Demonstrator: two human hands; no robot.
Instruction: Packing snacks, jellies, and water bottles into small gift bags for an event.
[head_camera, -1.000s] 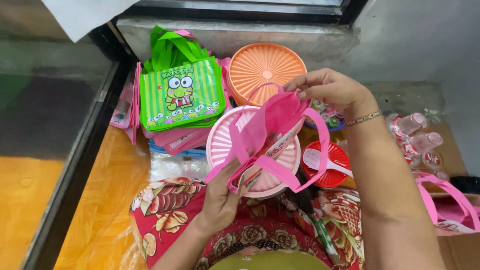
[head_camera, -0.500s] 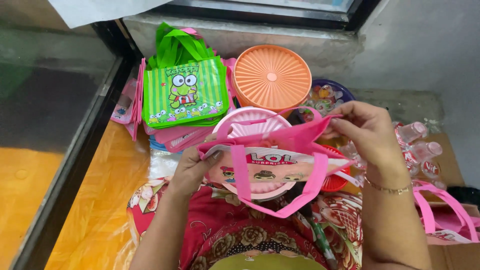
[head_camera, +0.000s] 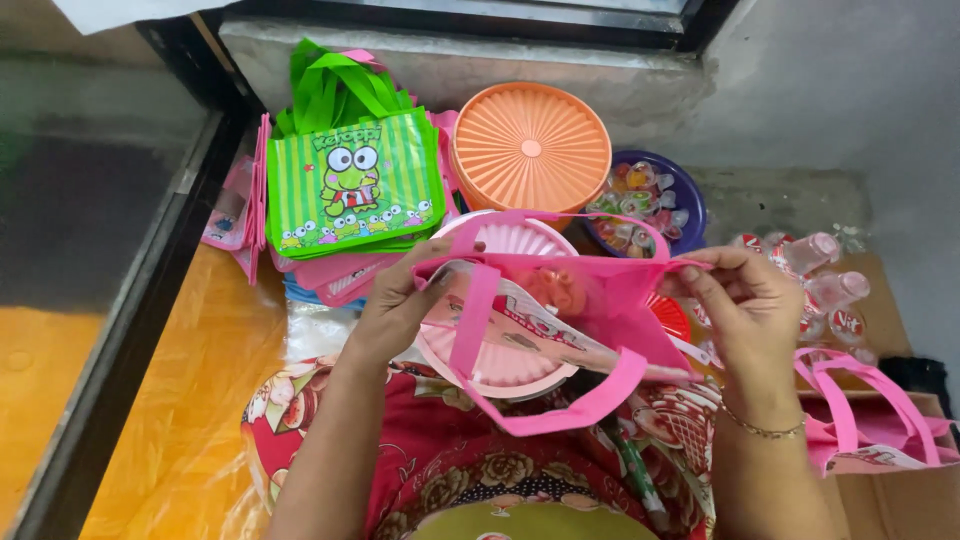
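Observation:
A small pink fabric bag (head_camera: 560, 320) with pink handles is stretched wide between both hands over my lap. My left hand (head_camera: 400, 305) pinches its left rim, my right hand (head_camera: 745, 305) grips its right rim. The bag's mouth gapes toward me and something orange-pink shows inside. Beneath it lies a pink ribbed round lid (head_camera: 500, 360).
A stack of green striped frog-print bags (head_camera: 350, 185) lies at the back left. An orange round container (head_camera: 530, 145), a purple bowl of wrapped sweets (head_camera: 655, 200) and small clear bottles (head_camera: 820, 275) stand behind. More pink bags (head_camera: 870, 420) rest on a cardboard box at right.
The pink bag went from folded and held upright to spread open between both hands. My hands moved apart, the right one lower and farther right.

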